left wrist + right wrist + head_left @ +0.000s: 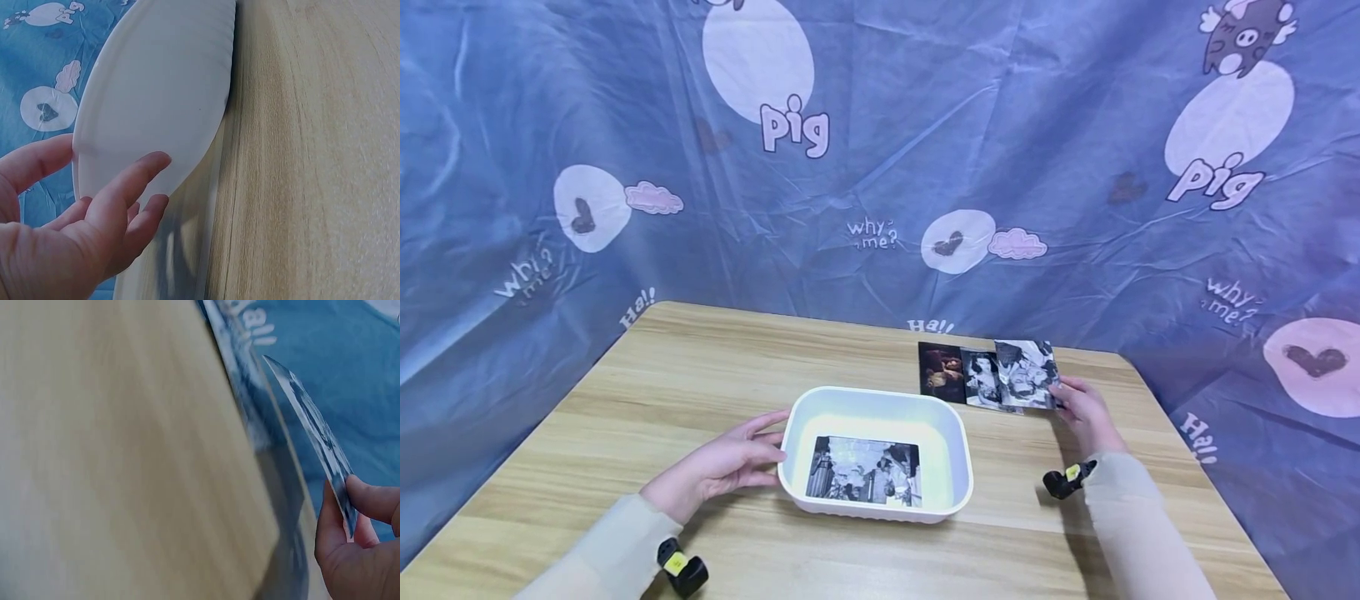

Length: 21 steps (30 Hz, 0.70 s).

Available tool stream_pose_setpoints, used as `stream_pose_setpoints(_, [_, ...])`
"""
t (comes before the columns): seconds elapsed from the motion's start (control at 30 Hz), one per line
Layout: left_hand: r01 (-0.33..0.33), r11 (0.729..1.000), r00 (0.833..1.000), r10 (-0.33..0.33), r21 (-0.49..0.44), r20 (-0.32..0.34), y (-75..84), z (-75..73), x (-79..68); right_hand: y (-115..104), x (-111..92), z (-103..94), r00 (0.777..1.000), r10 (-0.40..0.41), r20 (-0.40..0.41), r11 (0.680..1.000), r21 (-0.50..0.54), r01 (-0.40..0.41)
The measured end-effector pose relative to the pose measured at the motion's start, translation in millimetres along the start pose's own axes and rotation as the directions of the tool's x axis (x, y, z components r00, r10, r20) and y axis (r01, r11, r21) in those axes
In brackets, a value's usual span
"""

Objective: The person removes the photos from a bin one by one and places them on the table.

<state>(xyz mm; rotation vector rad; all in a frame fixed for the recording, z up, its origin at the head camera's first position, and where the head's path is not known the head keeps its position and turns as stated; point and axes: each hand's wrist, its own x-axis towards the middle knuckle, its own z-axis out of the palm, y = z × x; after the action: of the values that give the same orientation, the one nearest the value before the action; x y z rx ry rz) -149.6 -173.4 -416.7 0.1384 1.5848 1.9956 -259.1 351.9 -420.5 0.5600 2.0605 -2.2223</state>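
Note:
In the head view, my right hand [1086, 410] pinches a black-and-white photo print [1028, 375] by its right edge. The right wrist view shows this print [317, 434] raised and tilted, its edge between thumb and fingers. Below and left of it lie a black-and-white portrait print [981, 377] and a dark brown print [942, 372], overlapping in a row. My left hand [730, 462] touches the left end of a white plastic basin [955, 458], spread fingers against its outer wall [156, 81]. Flat inside the basin lies another black-and-white print [865, 472].
The basin stands on a wood-grain table [715, 358]. Behind the table hangs a blue curtain [865, 175] with pig and heart patterns. The row of prints lies near the table's back edge. A small black camera is strapped on each wrist.

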Motion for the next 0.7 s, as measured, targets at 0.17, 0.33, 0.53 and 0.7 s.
stream_pose_setpoints(0.17, [0.003,1.000,1.000,-0.003,-0.003,0.004,-0.6,-0.7,0.8,8,3,-7.6,1.000,-0.009,-0.019,0.999,-0.041,0.008])
stream_pose_setpoints(0.33, [0.004,1.000,1.000,-0.004,-0.006,0.008,0.1,-1.0,0.8,12,6,-2.7,0.990,-0.041,-0.134,0.989,-0.149,0.021])
stream_pose_setpoints(0.53, [0.009,1.000,1.000,-0.009,-0.006,0.008,1.5,0.2,-0.1,15,8,5.2,0.957,-0.122,-0.264,0.949,-0.313,0.035])
stream_pose_setpoints(0.7, [0.007,1.000,1.000,-0.007,-0.005,0.009,1.1,0.2,-0.4,12,7,9.9,0.936,-0.185,-0.300,0.885,-0.465,0.027])
